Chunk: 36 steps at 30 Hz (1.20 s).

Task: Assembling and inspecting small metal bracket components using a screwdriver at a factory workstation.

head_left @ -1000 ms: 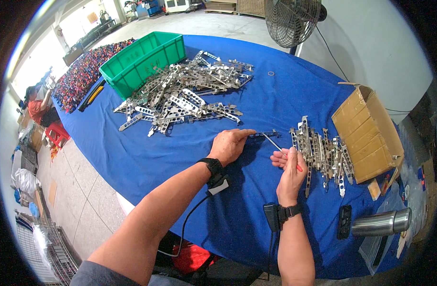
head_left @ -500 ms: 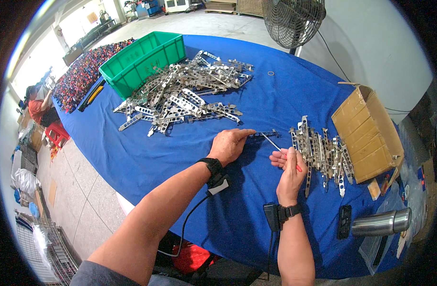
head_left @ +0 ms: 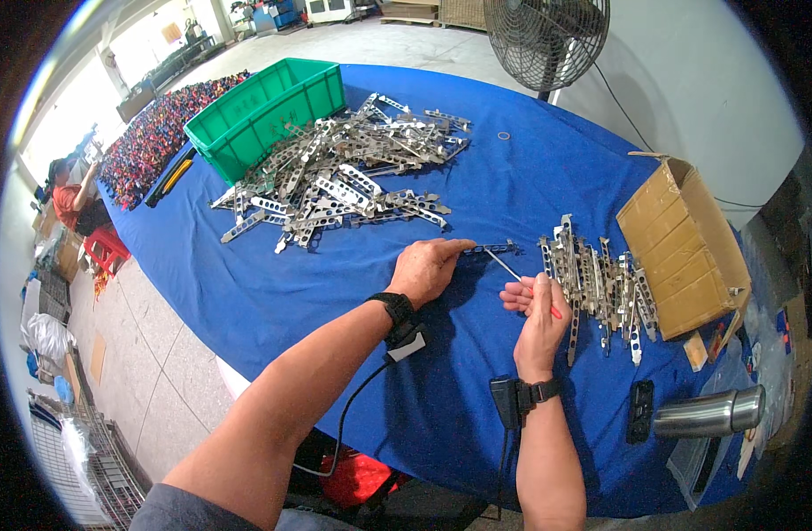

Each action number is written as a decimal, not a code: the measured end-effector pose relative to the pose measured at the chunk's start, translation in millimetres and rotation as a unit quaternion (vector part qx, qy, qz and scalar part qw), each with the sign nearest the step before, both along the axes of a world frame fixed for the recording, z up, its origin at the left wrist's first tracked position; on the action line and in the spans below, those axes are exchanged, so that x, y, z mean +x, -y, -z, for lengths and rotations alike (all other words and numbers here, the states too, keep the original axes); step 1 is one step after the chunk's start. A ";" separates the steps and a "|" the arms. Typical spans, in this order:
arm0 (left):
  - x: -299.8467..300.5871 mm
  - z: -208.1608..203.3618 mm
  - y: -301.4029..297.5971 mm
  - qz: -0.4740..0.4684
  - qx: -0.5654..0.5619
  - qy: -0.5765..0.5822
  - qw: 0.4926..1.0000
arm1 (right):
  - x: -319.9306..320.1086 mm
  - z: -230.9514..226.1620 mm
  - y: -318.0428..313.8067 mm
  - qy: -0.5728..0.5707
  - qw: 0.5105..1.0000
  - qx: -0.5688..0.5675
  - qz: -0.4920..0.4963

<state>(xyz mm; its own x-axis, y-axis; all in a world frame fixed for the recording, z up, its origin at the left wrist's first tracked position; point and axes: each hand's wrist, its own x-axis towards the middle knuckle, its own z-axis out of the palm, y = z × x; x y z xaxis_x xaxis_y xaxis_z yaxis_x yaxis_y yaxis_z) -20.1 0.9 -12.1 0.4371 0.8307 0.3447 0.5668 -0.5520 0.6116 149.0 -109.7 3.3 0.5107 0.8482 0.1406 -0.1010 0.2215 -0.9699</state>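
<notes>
Left forearm (head_left: 291,389): reaches in from between seven and eight o'clock of the metal strip (head_left: 501,247), black wrist band (head_left: 393,310) on it. Right forearm (head_left: 547,456): between five and six, banded likewise. Left hand (head_left: 423,273): between eight and nine, back upward, index finger extended over the strip's left end, hiding it; whether pinching or only pressing, cannot tell. Right hand (head_left: 540,320): at five, apart from the left, fingers curled, thumb closed on a red-handled tool (head_left: 512,269), its thin shaft slanting toward the strip.

Blue-covered table (head_left: 273,301): beneath all the work.
Loose pile of strips (head_left: 353,168): ten o'clock.
Green crate (head_left: 264,133): ten, behind that pile.
Cardboard carton (head_left: 680,248): three.
Caged fan (head_left: 547,40): between twelve and one.
Smaller batch of strips (head_left: 592,288): between three and four, standing between right hand and carton.
Steel flask (head_left: 707,413): four.
Black oblong device (head_left: 639,412): between four and five.
Thin ring (head_left: 504,136): twelve.
</notes>
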 end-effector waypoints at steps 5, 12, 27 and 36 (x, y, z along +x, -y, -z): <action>2.7 -1.2 1.0 0.000 -0.008 -0.003 1.000 | 2.2 2.3 -0.8 -0.002 1.000 -0.004 0.004; 1.6 -0.4 0.6 0.003 -0.013 0.004 1.000 | 2.2 1.9 0.0 0.014 1.000 0.000 0.007; 1.0 0.2 0.1 -0.002 -0.012 0.000 1.000 | 1.1 1.9 -1.4 -0.004 1.000 0.005 0.016; 1.1 0.6 -0.1 0.000 -0.002 -0.006 1.000 | 1.4 2.7 -1.9 -0.005 1.000 0.004 0.016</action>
<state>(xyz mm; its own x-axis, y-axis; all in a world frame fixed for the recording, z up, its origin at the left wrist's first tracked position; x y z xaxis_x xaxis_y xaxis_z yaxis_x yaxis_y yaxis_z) -19.0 1.0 -12.7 0.4408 0.8323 0.3360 0.5736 -0.5491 0.6078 150.4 -107.8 0.7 0.5387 0.8304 0.1422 -0.1040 0.2330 -0.9669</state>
